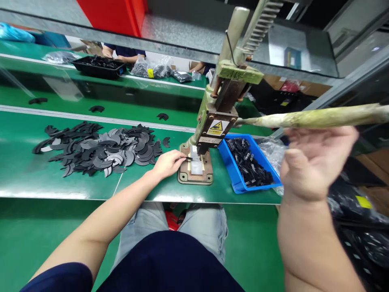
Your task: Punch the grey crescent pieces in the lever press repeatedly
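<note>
My left hand (pixel 169 163) is at the left side of the hand press's base plate (pixel 183 178). Its thumb and fingers pinch a small dark part (pixel 189 158), whose far end lies over the pale fixture (pixel 197 166) beneath the press ram (pixel 203 148). To the right, my right hand (pixel 313 162) is raised just under the press lever (pixel 310 118), palm showing and thumb apart. The lever covers the fingertips, and the hand is slightly blurred. A warning label (pixel 216 127) marks the front of the green press (pixel 202 109).
Left of the press lies a heap of curved black and grey pieces (pixel 103 148). A blue bin (pixel 240 187) of black parts stands right. Several curved pieces (pixel 162 117) lie along the green strip behind. Beyond are a black tray (pixel 100 72), bags (pixel 152 69) and other people's arms (pixel 129 59).
</note>
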